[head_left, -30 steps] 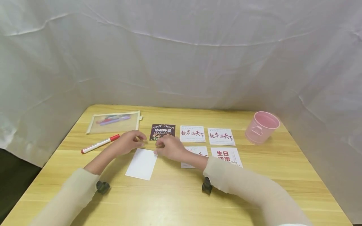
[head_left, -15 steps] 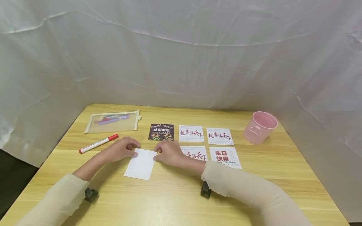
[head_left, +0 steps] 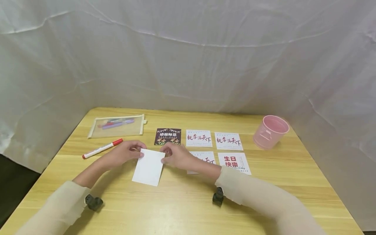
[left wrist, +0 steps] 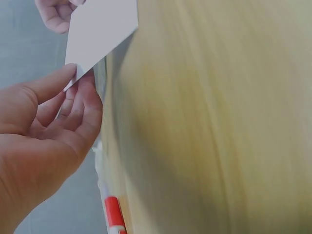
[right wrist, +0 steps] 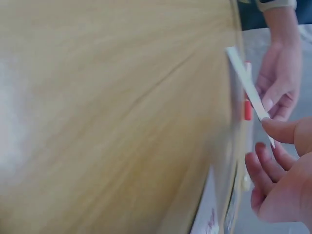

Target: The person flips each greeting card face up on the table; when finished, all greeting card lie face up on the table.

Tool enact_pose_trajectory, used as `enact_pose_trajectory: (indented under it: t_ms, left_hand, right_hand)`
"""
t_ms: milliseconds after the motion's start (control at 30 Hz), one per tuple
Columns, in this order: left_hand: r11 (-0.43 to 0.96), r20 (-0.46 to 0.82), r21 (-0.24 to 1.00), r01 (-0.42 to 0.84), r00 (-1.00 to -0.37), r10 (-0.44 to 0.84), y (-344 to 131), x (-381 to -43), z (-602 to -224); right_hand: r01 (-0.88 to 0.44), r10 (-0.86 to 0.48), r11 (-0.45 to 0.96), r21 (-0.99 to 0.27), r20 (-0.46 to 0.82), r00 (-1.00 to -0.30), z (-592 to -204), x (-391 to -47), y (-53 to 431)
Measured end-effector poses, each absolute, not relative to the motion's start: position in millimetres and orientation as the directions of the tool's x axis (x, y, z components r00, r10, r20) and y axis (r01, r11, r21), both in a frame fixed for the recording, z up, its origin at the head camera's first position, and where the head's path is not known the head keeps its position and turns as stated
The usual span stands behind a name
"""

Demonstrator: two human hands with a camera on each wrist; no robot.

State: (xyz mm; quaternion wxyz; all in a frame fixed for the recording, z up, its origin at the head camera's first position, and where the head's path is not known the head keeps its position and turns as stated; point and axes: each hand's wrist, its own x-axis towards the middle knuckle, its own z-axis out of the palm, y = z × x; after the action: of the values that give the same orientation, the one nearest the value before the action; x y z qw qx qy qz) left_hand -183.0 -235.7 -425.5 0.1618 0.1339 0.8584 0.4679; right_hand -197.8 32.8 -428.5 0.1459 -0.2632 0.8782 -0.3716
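A blank white card (head_left: 148,168) is held by its two far corners, its far edge raised off the table. My left hand (head_left: 124,153) pinches the far left corner; in the left wrist view the thumb (left wrist: 53,83) lies on top with the fingers beneath. My right hand (head_left: 177,156) pinches the far right corner, and the right wrist view shows the card (right wrist: 248,85) nearly edge-on between thumb and fingers. Just beyond the hands lies a dark card with flowers and white lettering (head_left: 168,135).
White cards with red lettering (head_left: 198,138) lie in rows to the right, one partly under my right forearm. A pink cup (head_left: 270,132) stands at the back right. A red-capped marker (head_left: 102,148) and a mesh zip pouch of pens (head_left: 117,126) are on the left.
Both hands have closed on the white card's far corners. Its far edge has come up off the table and shifted slightly away. The other cards have stayed put.
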Motion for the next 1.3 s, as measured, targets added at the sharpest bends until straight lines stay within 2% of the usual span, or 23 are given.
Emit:
enact_pose_trajectory:
  t_ms: [100,300,500,767,1067,1167,1300]
  left_hand:
    - [0.463,-0.166,0.886,0.027,-0.914,0.371,-226,-184,-420]
    - [0.349,-0.142,0.937,0.005,-0.908,0.394,-197,-191,-406]
    - [0.264,-0.104,0.964,0.016,-0.896,0.433,-163,-198,-401]
    - [0.184,-0.113,0.983,-0.025,-0.865,0.489,-130,-199,-403]
    - [0.174,-0.132,0.983,-0.051,-0.857,0.498,-122,-195,-405]
    - [0.169,-0.111,0.985,-0.03,-0.862,0.495,-121,-194,-407]
    - [0.217,-0.033,0.974,0.061,-0.913,0.407,-120,-191,-405]
  right_hand:
    - [-0.295,-0.59,0.484,-0.824,-0.059,-0.805,-422,-199,45]
    - [-0.265,-0.607,0.347,-0.9,0.0,-0.795,-412,-199,81]
    - [-0.31,-0.57,0.377,-0.873,0.046,-0.82,-403,-193,119]
    - [-0.334,-0.614,0.399,-0.854,0.022,-0.789,-385,-193,160]
    - [-0.347,-0.669,0.396,-0.851,-0.008,-0.743,-380,-191,169]
    - [-0.357,-0.683,0.372,-0.857,0.008,-0.731,-380,-191,170]
    - [-0.353,-0.656,0.337,-0.873,0.051,-0.753,-377,-190,175]
